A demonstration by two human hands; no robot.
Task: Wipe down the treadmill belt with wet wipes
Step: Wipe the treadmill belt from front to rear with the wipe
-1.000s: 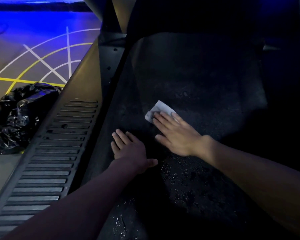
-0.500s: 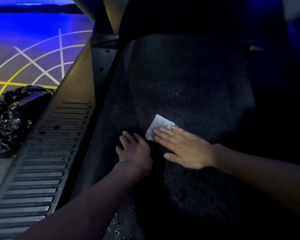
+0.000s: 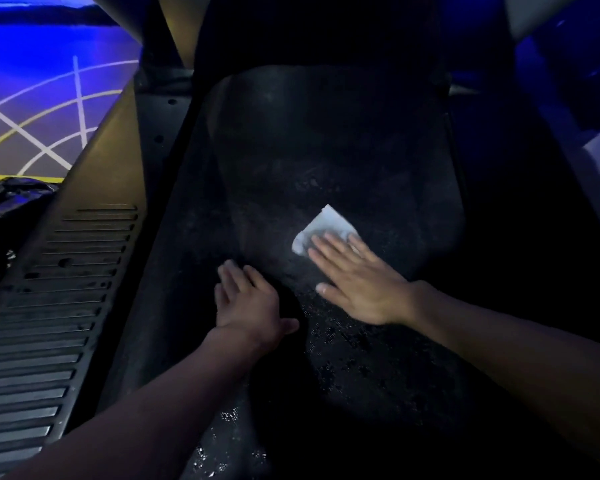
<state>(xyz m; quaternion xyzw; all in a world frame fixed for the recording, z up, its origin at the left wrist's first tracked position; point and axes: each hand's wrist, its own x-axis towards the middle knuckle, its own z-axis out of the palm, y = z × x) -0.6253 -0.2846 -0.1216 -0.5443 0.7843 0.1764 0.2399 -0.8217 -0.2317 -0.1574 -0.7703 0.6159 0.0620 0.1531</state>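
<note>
White wet wipe (image 3: 326,224) pressed under right hand (image 3: 359,289) on belt (image 3: 326,133)

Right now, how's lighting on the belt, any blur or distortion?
Head view: a bright patch lights the belt around the wipe and right hand; the rest falls near black. Left hand dimmer, fingertips soft. Wide lens slightly bows the side rail; floor glows blue.

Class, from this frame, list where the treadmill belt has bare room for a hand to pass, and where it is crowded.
Free: the treadmill belt beyond the wet wipe; also the near stretch between the left forearm and right forearm. Crowded: mid-belt, where the left hand lies flat close beside the right hand pressing the wipe.
</note>
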